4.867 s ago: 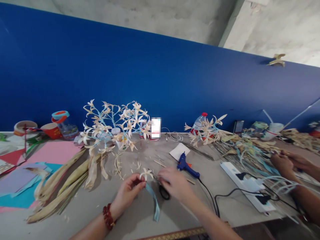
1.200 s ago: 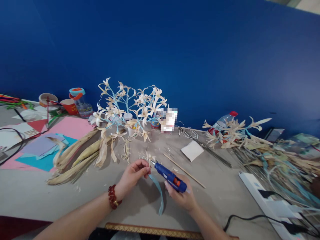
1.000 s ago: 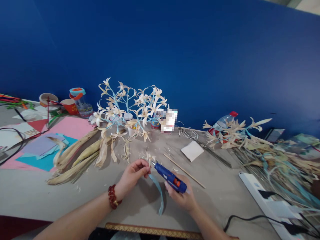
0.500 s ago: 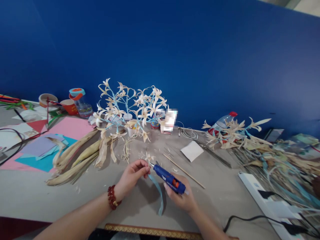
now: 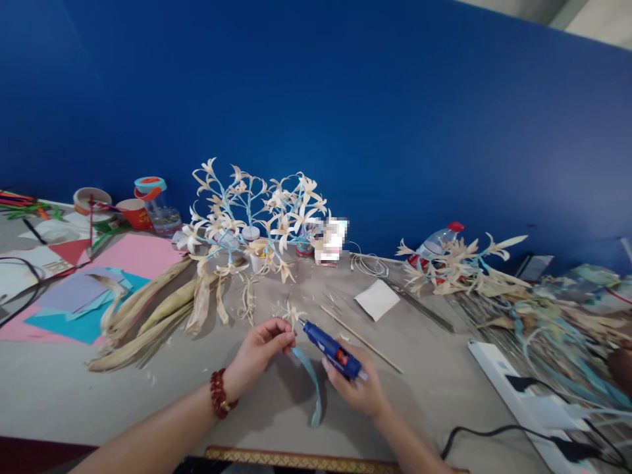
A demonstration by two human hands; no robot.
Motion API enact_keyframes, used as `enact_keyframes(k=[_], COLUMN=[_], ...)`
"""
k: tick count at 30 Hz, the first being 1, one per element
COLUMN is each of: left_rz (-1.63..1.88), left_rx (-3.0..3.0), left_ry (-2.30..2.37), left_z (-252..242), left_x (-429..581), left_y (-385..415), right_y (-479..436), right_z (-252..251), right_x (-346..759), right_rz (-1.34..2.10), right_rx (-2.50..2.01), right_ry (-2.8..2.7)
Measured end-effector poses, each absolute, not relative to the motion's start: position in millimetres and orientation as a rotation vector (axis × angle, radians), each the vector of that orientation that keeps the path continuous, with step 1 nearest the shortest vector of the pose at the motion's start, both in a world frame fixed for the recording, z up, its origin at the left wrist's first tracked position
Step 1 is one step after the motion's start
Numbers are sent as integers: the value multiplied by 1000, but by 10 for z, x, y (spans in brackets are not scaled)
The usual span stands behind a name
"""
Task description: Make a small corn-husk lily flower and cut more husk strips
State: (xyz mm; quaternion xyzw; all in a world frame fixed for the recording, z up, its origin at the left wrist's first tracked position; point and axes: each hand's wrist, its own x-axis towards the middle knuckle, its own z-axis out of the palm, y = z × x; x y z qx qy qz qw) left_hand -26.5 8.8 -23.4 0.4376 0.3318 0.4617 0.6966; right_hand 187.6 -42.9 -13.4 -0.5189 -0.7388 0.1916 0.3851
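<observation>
My right hand is wrapped round a blue hot glue gun, whose nozzle points up and left at my left fingertips. My left hand, with a red bead bracelet on its wrist, is closed in a pinch. A light-blue strip hangs from its fingertips and curls down towards the table. Just beyond those fingertips is a small pale husk flower; whether the pinch also holds its stem I cannot tell. The nozzle tip is very close to the fingertips.
Pale husk flowers on blue stems stand at the back. Dry corn husks and coloured paper lie left. A wooden stick and white square lie ahead. At right are a power strip, black cable and bottle.
The glue gun's nozzle has shifted slightly to the right at my left fingertips. Both hands keep their hold, and the camera view has moved a little.
</observation>
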Motion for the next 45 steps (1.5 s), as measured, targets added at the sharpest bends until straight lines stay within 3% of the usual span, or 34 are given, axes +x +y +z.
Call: enact_keyframes(k=[6, 14, 21, 28, 32, 38, 43, 45], left_rz=[1027, 1049, 1103, 1142, 1139, 1185, 1151, 1127], left_rx=[910, 836, 859, 839, 892, 900, 849, 839], left_ry=[713, 738, 758, 776, 790, 816, 784, 774], left_z=[-213, -183, -211, -199, -226, -224, -167, -153], left_x=[-273, -268, -296, -300, -297, -309, -309, -305], left_y=[86, 69, 105, 122, 120, 131, 113, 102], right_y=[-362, -102, 10, -153, -276, -167, -160, -224], right_z=[-4, 94, -76, 223, 254, -27, 15, 116], right_x=[2154, 3094, 3483, 3192, 2300, 1557, 1583, 1579], right_rz=[322, -191, -30, 6, 449, 611, 1551, 1732], right_rx=[-1533, -2408, -2302, -2073, -1633, -1520, -1282, -1194], right_ry=[-1877, -1881, -2136, -2172, -2263, -2233, -1486, -1246])
